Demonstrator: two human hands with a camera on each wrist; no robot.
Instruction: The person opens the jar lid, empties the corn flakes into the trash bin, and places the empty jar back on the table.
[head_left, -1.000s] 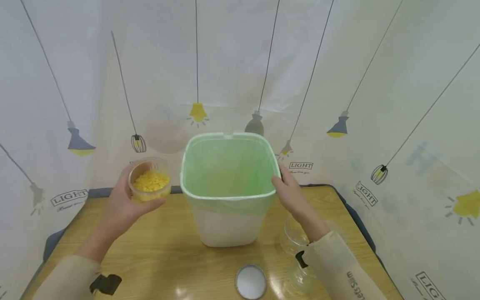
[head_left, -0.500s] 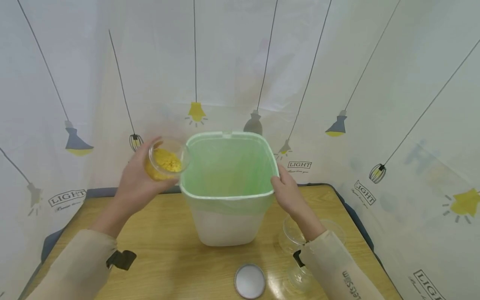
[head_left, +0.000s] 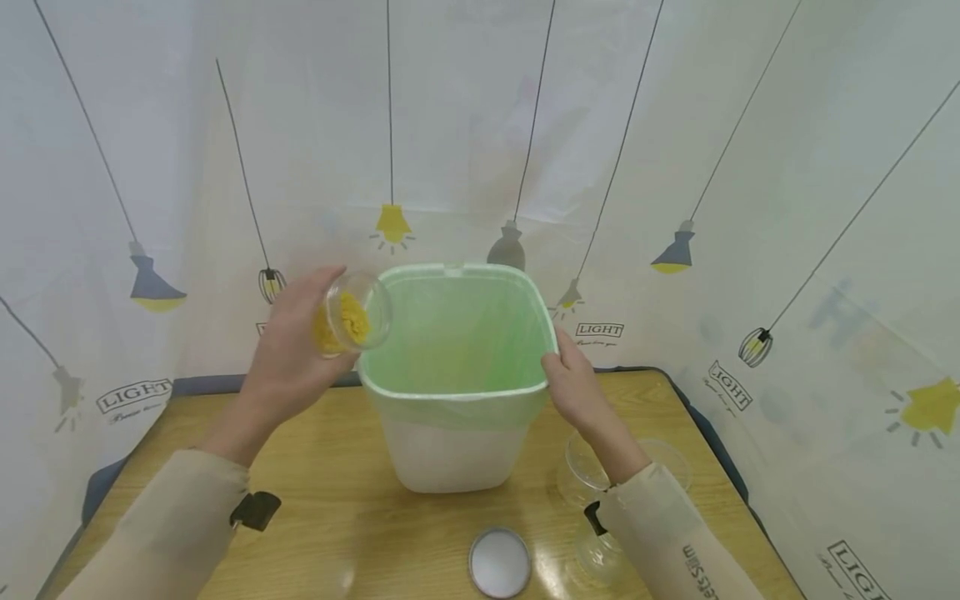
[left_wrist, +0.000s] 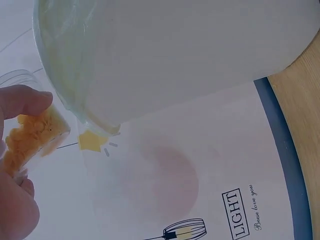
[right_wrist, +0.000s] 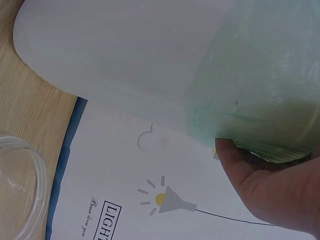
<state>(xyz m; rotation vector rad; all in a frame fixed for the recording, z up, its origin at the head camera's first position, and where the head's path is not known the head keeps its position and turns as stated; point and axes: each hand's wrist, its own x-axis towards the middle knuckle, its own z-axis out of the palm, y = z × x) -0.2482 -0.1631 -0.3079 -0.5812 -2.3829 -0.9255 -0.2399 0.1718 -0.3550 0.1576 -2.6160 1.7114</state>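
Observation:
My left hand (head_left: 291, 350) grips a small clear jar (head_left: 378, 312) that is tipped over toward the right. Yellow bits (head_left: 352, 319) lie inside it, also seen as an orange-yellow heap (left_wrist: 30, 137) in the left wrist view. The jar's mouth stands at the left rim of a white trash can (head_left: 459, 454) lined with a green bag (head_left: 457, 337). With thumb and fingers, my right hand (head_left: 576, 379) holds the can's right rim over the folded bag edge. The can stands upright on the table.
A round white-topped lid (head_left: 500, 563) lies on the wooden table (head_left: 315, 492) near the front. Clear glass jars (head_left: 581, 467) stand at the right, partly behind my right forearm. A patterned curtain (head_left: 465, 125) hangs around the table's back and sides.
My left hand has carried the jar rightward and up to the trash can's left rim and tilted it much further. The right hand keeps its hold on the rim.

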